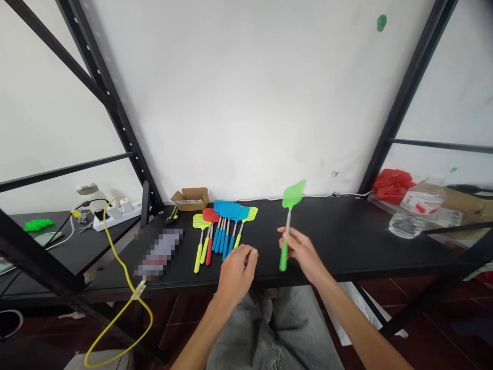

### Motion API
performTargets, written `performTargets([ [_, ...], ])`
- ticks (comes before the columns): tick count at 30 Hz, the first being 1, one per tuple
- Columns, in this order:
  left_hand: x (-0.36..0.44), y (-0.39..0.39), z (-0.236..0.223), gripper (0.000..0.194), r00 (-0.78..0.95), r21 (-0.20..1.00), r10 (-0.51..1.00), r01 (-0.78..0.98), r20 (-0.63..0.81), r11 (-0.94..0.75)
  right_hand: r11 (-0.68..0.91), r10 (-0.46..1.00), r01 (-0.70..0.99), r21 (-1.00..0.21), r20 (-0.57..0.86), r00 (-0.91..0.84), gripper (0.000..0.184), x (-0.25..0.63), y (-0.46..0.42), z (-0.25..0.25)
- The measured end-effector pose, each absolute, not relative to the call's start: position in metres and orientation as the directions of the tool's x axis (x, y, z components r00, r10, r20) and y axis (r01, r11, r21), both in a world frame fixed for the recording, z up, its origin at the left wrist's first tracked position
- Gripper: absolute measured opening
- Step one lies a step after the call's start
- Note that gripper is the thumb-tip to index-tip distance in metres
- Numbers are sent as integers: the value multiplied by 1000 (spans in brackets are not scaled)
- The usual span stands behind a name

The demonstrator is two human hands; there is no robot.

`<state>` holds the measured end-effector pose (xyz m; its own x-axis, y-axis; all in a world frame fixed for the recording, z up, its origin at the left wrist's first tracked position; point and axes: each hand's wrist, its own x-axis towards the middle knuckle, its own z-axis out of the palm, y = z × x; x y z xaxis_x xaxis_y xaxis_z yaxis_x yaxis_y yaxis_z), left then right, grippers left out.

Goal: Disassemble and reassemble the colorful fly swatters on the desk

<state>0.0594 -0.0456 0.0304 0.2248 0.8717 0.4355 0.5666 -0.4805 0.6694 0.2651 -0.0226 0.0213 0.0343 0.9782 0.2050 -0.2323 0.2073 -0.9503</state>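
A bright green fly swatter [293, 195] stands nearly upright in my right hand [302, 249], which is closed around its metal rod and green handle; the head is slightly blurred. My left hand [238, 267] hovers at the desk's front edge with its fingers curled in and nothing visible in them. Just behind it lies a fanned row of fly swatters: several with blue heads and handles [228, 209], a red one [209, 252], and yellow-green ones [198, 258] at both sides of the row. Their heads overlap and point toward the wall.
On the black desk [339, 246] are an open cardboard box [192, 199], a yellow-black cutter [173, 215] and a pixelated flat object [160, 254] with a yellow cable [125, 272]. A water bottle [416, 208] and red plastic bag [393, 186] sit at right. Black metal posts [404, 92] frame the desk.
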Motion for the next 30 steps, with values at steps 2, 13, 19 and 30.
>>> performTargets([
  [2,52,-41,27,25,236,464,830,737,505,-492,235,957,-6,-972,230,178,39,297,-11,21],
  [13,49,-28,4,24,227,70,838,952,496,-299,-258,857,788,-558,244,454,31,430,9,-5],
  [19,47,-27,4,28,194,71,857,964,477,-258,-371,884,820,-435,104,455,38,420,2,5],
  [30,63,-46,21,25,199,115,913,960,357,-254,-182,843,823,-537,345,412,36,394,-9,33],
])
